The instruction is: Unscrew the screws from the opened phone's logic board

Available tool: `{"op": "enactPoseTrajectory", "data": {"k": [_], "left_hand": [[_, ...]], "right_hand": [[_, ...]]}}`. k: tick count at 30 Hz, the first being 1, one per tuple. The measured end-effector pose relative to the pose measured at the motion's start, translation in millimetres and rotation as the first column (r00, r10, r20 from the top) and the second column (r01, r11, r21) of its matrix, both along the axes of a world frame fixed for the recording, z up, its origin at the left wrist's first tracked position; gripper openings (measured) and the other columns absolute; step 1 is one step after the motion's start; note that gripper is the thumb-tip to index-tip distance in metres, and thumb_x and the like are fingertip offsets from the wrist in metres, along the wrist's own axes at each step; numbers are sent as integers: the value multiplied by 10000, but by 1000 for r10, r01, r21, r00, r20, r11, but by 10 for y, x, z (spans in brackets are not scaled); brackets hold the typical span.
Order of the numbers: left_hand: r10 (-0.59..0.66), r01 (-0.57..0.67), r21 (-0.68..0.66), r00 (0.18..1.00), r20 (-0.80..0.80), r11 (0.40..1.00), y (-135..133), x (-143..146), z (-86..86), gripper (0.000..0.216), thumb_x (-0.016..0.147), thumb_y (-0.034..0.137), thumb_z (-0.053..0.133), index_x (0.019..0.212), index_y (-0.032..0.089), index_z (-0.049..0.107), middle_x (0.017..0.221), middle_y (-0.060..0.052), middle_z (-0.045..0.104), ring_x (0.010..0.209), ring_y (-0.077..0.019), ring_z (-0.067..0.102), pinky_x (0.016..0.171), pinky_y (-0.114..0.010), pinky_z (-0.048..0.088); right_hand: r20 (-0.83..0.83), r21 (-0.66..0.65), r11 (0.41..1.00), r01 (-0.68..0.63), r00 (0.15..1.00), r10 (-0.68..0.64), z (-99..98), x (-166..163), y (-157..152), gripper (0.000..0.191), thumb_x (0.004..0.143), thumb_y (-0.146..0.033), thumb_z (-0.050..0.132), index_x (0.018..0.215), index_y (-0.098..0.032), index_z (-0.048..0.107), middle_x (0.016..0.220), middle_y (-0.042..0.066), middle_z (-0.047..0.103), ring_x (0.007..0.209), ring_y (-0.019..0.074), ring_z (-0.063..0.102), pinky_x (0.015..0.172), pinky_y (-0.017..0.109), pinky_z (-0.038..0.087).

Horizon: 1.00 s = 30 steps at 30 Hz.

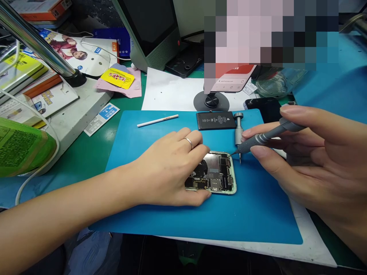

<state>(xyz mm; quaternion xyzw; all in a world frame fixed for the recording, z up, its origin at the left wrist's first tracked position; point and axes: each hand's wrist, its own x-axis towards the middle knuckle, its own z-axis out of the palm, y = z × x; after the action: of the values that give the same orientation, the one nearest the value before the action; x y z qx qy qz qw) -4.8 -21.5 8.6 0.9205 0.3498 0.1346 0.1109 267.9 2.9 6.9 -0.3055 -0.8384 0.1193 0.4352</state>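
An opened smartphone (215, 172) with its inner boards bare lies on the blue mat (183, 221). My left hand (172, 164), a ring on one finger, grips the phone by its long edges and covers its left part. In my right hand (309, 160) is a grey precision screwdriver (258, 141), held slanted between thumb and fingers. Its thin tip points at the phone's upper right corner; whether it touches cannot be told. A second silver screwdriver (239, 131) lies just behind that tip. Beyond the phone is a black phone battery (216, 120).
A white stick (157, 120) lies on the mat's back left. Behind the mat are a phone on a round stand (211, 101), a dark phone (263, 107) and a monitor (149, 30). Boxes, a lamp pole (37, 38) and a green container (25, 147) crowd the left.
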Motion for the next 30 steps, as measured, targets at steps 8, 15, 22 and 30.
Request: {"op": "enactPoseTrajectory", "data": {"k": [8,15,22,30], "left_hand": [[-8,8,1,1000,20,1000,-8,0,0,456,930,549,710,1089,122,731,1086,-131,680,905,-281,589,784,-445,519],[-3,3,0,1000,8,1000,-2,-4,-1,458,931,561,699,1087,131,723,1095,-141,684,912,-288,589,792,-452,525],[-10,10,9,1000,15,1000,0,-4,-8,471,926,563,716,1098,124,729,1087,-142,683,904,-288,583,802,-447,523],[-16,15,17,999,43,1000,2,1,-17,497,923,537,719,1124,84,761,1079,-145,686,896,-289,582,793,-436,500]], "right_hand": [[-3,0,1000,3,1000,-3,-8,-8,-8,808,927,-59,791,1608,-425,558,1408,-17,759,1045,193,849,819,278,782],[58,42,996,-76,996,74,33,43,6,838,927,-49,757,1617,-463,523,1480,-29,713,1084,202,846,838,291,782],[40,-35,991,-129,991,131,23,77,13,878,897,-4,733,1605,-486,541,1380,-31,780,1026,237,862,825,359,792],[55,-29,994,-109,992,111,40,63,49,882,894,-43,802,1593,-513,539,1328,-38,797,959,190,848,790,339,790]]}}
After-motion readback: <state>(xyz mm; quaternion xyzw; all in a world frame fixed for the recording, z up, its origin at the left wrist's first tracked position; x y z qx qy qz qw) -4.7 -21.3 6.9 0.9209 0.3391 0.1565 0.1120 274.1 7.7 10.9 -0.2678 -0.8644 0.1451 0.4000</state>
